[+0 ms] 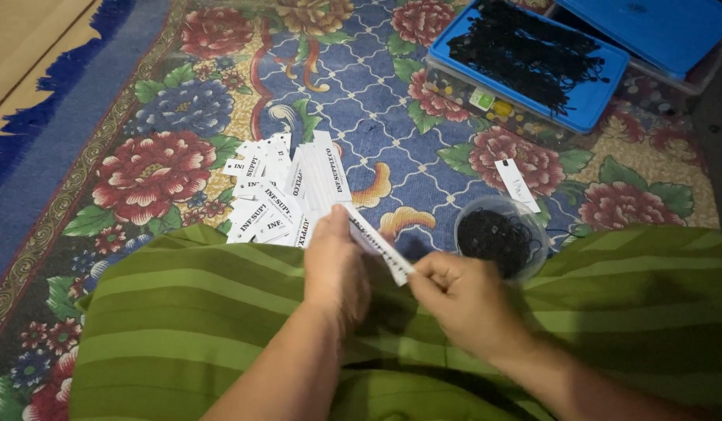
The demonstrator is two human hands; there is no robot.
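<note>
Over the green striped cloth (220, 312) on the lap, the left hand (336, 269) and right hand (462, 300) are meeting at the centre. Both are pinching one white paper tag (376, 245), long & narrow w/ black print, tilted; left fingers are closing on its upper end, right fingertips on its lower end.

Just beyond the left hand, a loose pile of same white tags (287, 195) is lying on the floral carpet (181, 117), too many & overlapping to count. One single tag (517, 184) is lying apart, right of centre. Near the right hand, one round clear tub (501, 234) is holding black strings. Farther, at top right, 2 clear boxes w/ blue lids: the nearer lid (587, 105) is carrying a heap of black strings (524, 51), the other box (657, 27) is touching the frame edge. Open carpet is staying free between pile & boxes; at far left the blue fringe (57, 86) is marking the carpet edge.
</note>
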